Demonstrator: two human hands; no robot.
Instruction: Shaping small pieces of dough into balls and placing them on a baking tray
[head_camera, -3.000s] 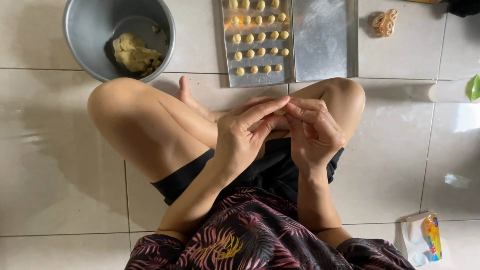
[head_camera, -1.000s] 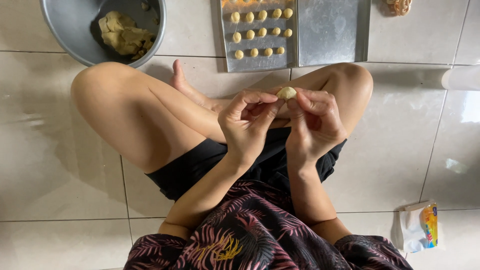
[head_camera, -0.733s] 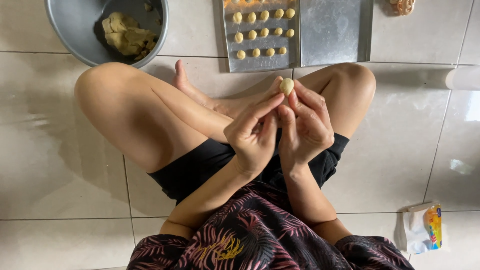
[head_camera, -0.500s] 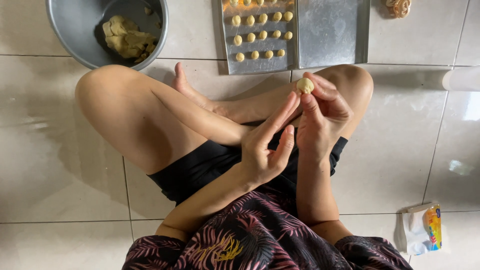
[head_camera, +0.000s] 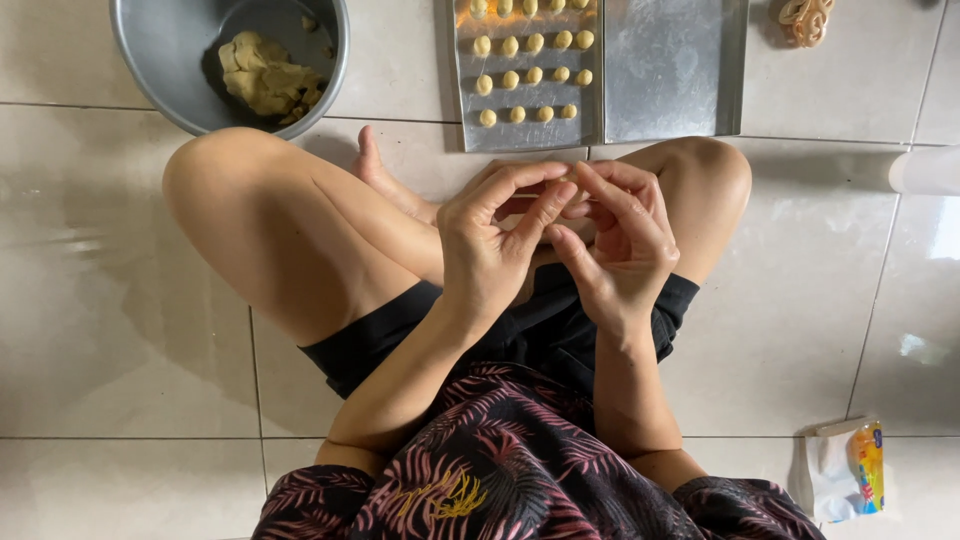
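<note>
- The left hand (head_camera: 490, 255) and the right hand (head_camera: 620, 245) meet over the person's crossed legs, fingertips together and curled round something small; whether a piece of dough sits between them I cannot tell, as the fingers hide it.
- The lump of dough (head_camera: 265, 80) lies in the grey metal bowl (head_camera: 160, 50) on the tiled floor (head_camera: 100, 300), near the top left edge of view, beyond the left knee.
- The dough looks soft, light and a little sticky, easy to dent; a pinch with fingertips should take hold of it best, not a squeeze.
- The metal tray (head_camera: 670, 70) lies on the floor just beyond the knees; rows of small dough balls (head_camera: 530, 75) fill its left half, its right half is bare.
- A small packet (head_camera: 845, 470) lies near the bottom right corner of the floor in view.
- Open floor shows to the left and right of the legs; between knees and tray the room is narrow.
</note>
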